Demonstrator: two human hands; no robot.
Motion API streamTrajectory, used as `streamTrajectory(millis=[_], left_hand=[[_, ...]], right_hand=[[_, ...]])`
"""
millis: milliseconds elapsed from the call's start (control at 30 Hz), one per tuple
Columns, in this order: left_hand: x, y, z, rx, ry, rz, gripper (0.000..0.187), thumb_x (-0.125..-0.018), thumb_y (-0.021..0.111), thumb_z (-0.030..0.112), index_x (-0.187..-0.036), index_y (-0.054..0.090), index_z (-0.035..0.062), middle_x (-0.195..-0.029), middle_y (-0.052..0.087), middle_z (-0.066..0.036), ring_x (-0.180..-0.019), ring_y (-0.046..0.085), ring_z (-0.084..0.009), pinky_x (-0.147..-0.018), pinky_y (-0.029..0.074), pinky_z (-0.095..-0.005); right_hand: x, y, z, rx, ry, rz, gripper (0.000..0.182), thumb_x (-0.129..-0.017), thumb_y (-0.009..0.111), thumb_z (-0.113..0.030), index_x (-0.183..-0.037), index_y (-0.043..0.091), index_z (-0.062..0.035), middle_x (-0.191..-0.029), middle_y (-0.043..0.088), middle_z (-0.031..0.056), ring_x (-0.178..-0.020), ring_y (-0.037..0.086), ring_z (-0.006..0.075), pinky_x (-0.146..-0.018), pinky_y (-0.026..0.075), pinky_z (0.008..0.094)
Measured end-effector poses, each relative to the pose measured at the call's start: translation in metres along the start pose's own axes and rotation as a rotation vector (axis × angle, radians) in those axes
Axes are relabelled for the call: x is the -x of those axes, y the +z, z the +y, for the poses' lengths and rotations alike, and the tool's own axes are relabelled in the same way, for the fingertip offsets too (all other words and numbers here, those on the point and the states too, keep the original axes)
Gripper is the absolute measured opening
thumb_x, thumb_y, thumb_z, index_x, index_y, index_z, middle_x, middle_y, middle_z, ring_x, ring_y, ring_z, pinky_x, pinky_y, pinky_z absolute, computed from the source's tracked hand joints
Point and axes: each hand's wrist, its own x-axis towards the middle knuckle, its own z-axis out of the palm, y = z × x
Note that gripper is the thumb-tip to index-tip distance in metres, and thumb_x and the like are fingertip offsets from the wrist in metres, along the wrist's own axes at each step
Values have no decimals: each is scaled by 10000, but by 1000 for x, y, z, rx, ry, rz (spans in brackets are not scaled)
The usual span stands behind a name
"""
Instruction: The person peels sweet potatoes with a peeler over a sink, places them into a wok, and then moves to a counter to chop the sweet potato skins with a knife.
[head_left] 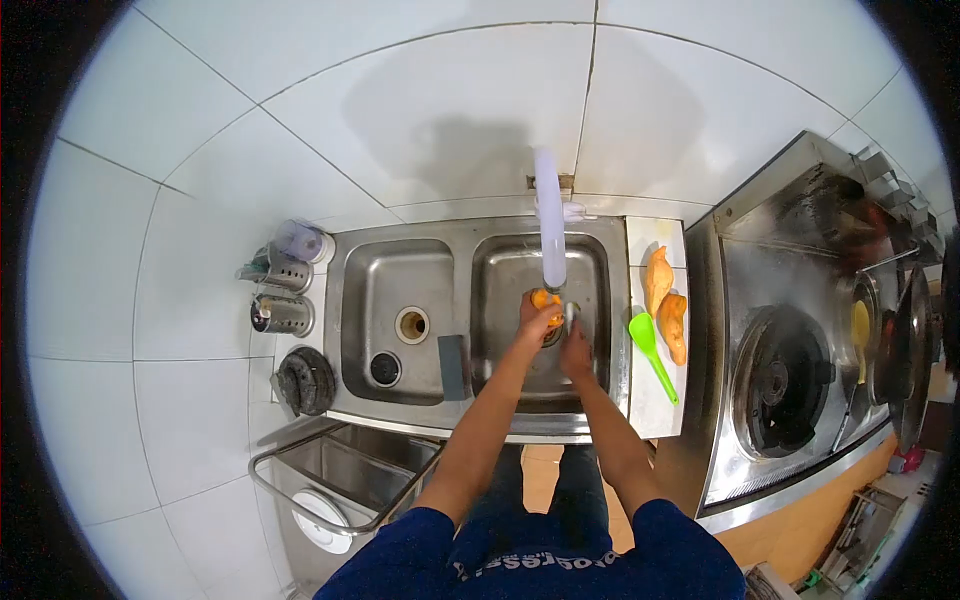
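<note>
Over the right sink basin (pixel 590 390), under the hose end, my left hand (pixel 533 318) is closed around an orange sweet potato (pixel 545 298). My right hand (pixel 576 355) is right beside it, fingers closed on a small pale metallic tool (pixel 571 316) whose kind I cannot tell. A pale tubular faucet hose (pixel 551 220) comes down from the wall above both hands. On the white ledge to the right lie two more sweet potatoes, an upper one (pixel 658 280) and a lower one (pixel 674 330), with a lime green spoon (pixel 652 356) beside them.
A grey block (pixel 452 368) rests on the divider by the left basin (pixel 365 300). Metal utensil holders (pixel 282 314) and a dark round object (pixel 305 382) line the left ledge. The stove (pixel 785 380) is at right; a wheeled-cart-like metal rack (pixel 290 470) stands below left.
</note>
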Motion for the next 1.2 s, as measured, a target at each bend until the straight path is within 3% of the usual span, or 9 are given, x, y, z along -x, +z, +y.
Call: streamTrajectory(millis=[67,200,267,333,400,533,600,700,1200], left_hand=[[-26,-19,-18,-542,172,39,498,-761,742,74,-1176,465,65,-964,601,-101,-837,654,-217,-648,581,-339],[-92,-68,-81,-666,106,218,584,-730,761,50,-1223,448,46,-979,605,-114,-873,656,-228,-652,581,-344],[-83,-68,-69,-477,-173,26,577,-753,745,46,-1247,447,35,-991,611,-120,-886,662,-237,-631,575,-334],[-60,-54,-61,-298,-78,-16,515,-777,727,48,-1219,463,41,-984,612,-115,-857,663,-231,-611,567,-321],[-31,-41,-39,-124,19,-49,454,-801,710,49,-1192,479,47,-978,612,-110,-829,665,-226,-592,559,-308],[22,-25,4,78,-18,-224,375,-836,670,34,-1152,469,63,-978,595,-101,-836,654,-208,-607,555,-294],[37,-19,13,115,-22,-199,367,-834,667,24,-1139,467,70,-972,590,-99,-834,651,-203,-617,553,-294],[46,-18,20,156,37,-272,353,-846,655,42,-1143,467,74,-972,587,-104,-839,652,-220,-646,556,-310],[93,-30,58,279,167,-324,278,-878,585,98,-1139,497,54,-988,601,-97,-794,644,-228,-685,577,-348]], right_hand=[[-11,21,24,-23,-86,58,506,-886,495,-22,-1371,349,-42,-1029,621,308,-956,600,493,-813,471,553],[-10,21,16,-26,-194,171,368,-921,496,-66,-1276,405,-27,-906,644,275,-815,655,441,-717,507,534],[-27,44,45,-108,-133,96,338,-936,494,-80,-1258,411,-25,-858,640,251,-737,661,399,-636,511,504],[-37,56,58,-195,-87,20,309,-950,492,-94,-1241,418,-23,-810,637,227,-659,667,356,-554,515,475],[-32,60,60,-283,-226,236,246,-976,481,-129,-1188,439,-11,-722,603,150,-532,625,255,-452,489,391],[22,16,37,-596,-18,-102,213,-968,518,-172,-1110,481,-17,-756,617,156,-669,659,309,-619,517,462],[31,28,62,-561,-155,-11,160,-985,482,-160,-1093,455,-45,-663,547,54,-482,569,169,-436,486,343],[73,5,45,-669,-31,-107,133,-984,488,-166,-1059,463,-58,-657,545,61,-469,560,171,-416,476,336],[93,-37,26,-505,-298,-179,198,-980,504,-170,-1116,504,-28,-649,551,48,-449,530,145,-409,459,313]])
